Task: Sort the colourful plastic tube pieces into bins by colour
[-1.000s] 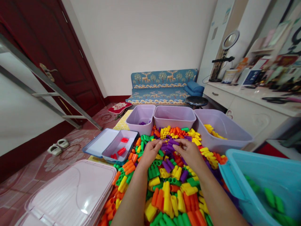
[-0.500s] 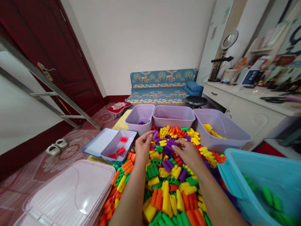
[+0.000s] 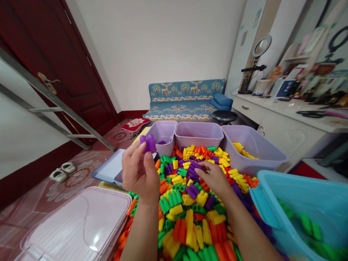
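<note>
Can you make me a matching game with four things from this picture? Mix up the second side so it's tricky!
Things:
1. Left hand
2. Turquoise tub
3. Lavender tub furthest right
4. Sofa

Clues:
A. Has yellow pieces inside
B. Blue, with deer pictures
C. Holds up a purple piece
D. Has green pieces inside

Right pairs: 1-C, 2-D, 3-A, 4-B

Soft, even indoor light falls over my work; the view stretches toward its edges.
White glare spots the pale pink lid (image 3: 73,217), shade dulls the green pieces (image 3: 310,226) at lower right, the dark red door (image 3: 70,69) slants with distortion, and clutter (image 3: 323,88) at far right smears; my left hand (image 3: 141,175) looks clearer.
</note>
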A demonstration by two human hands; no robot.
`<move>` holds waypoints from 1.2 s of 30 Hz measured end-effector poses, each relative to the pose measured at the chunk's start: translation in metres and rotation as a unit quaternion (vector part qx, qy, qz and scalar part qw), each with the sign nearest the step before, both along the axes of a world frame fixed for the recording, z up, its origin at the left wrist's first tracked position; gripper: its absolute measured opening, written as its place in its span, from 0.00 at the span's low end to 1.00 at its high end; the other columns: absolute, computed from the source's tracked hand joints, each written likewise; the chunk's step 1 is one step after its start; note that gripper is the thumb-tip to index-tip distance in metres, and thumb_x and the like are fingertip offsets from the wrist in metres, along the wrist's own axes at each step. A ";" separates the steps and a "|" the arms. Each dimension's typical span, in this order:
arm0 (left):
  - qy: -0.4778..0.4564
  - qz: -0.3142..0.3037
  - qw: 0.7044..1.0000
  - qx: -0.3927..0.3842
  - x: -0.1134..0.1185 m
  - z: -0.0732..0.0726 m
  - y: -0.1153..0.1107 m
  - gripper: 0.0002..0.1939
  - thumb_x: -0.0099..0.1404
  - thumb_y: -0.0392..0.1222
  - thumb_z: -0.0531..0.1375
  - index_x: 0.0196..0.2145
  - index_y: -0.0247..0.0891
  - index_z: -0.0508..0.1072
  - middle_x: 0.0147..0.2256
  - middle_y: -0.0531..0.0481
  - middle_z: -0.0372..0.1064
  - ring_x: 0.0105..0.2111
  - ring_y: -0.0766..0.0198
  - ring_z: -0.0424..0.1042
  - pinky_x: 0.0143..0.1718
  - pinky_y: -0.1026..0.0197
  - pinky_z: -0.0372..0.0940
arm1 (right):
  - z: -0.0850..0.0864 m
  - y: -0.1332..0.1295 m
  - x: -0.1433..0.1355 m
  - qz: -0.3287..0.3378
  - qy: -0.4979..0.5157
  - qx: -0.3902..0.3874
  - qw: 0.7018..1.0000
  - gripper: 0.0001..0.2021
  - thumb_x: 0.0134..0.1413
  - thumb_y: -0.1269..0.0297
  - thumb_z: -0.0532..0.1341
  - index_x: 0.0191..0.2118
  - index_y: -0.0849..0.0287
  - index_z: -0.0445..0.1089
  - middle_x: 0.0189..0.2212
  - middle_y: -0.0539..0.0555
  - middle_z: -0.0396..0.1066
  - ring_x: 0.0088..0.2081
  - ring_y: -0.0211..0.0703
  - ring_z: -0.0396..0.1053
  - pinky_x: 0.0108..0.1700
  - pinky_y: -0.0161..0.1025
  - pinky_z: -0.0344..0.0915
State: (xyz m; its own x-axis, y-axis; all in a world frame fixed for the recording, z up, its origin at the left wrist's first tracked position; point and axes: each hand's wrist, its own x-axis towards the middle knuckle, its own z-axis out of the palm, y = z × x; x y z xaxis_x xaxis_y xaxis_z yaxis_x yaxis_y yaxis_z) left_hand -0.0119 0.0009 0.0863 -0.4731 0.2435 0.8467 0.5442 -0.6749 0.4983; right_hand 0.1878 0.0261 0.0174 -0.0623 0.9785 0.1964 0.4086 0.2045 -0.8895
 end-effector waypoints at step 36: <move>0.345 -0.372 0.682 -0.527 0.015 -0.069 0.043 0.33 0.50 0.55 0.65 0.52 0.39 0.72 0.39 0.47 0.75 0.37 0.57 0.73 0.39 0.60 0.67 | 0.005 0.001 0.023 -0.094 -0.332 0.006 0.938 0.15 0.52 0.65 0.57 0.45 0.56 0.72 0.46 0.57 0.72 0.44 0.48 0.71 0.45 0.42 0.64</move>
State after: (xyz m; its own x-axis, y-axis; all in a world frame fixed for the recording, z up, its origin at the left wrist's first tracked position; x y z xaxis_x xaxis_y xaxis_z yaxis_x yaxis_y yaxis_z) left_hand 0.0034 0.0441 0.0174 0.5357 0.8441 -0.0252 0.5971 -0.3574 0.7181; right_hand 0.2107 0.0270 0.0227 -0.0007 0.9825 0.1860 0.9023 0.0808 -0.4236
